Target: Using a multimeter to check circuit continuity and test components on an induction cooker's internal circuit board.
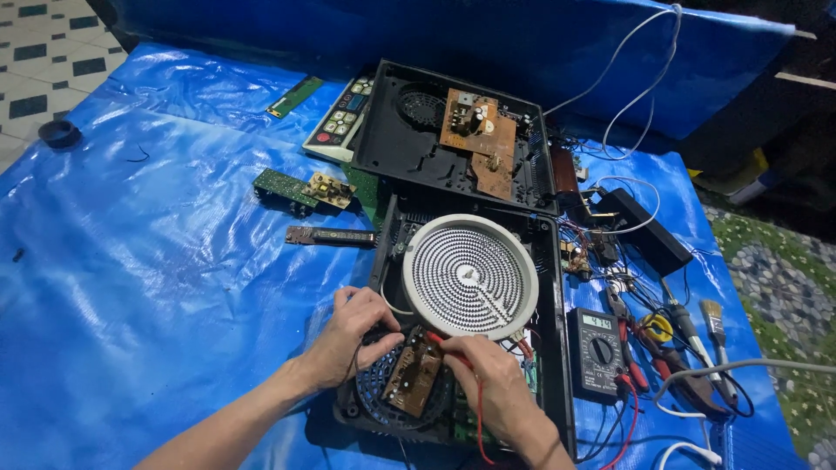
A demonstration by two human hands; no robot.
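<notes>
An opened black cooker base [550,287] lies on the blue tarp, with a round white coil heating element [470,277] in it. Below the element a small brown circuit board [413,379] rests on a black fan grille. My left hand [347,338] holds a black meter probe against the board's upper left. My right hand [488,383] holds a red meter probe [440,341] with its tip at the board's top edge. The red lead runs down under my right wrist. A grey multimeter [596,351] lies just right of the base.
A second opened black housing [453,139] with brown boards sits behind. A control panel [341,117], loose green boards [300,188], a black power brick [640,228], pliers, a soldering iron, a brush [714,322] and white cables lie around. A black cap [59,133] sits far left.
</notes>
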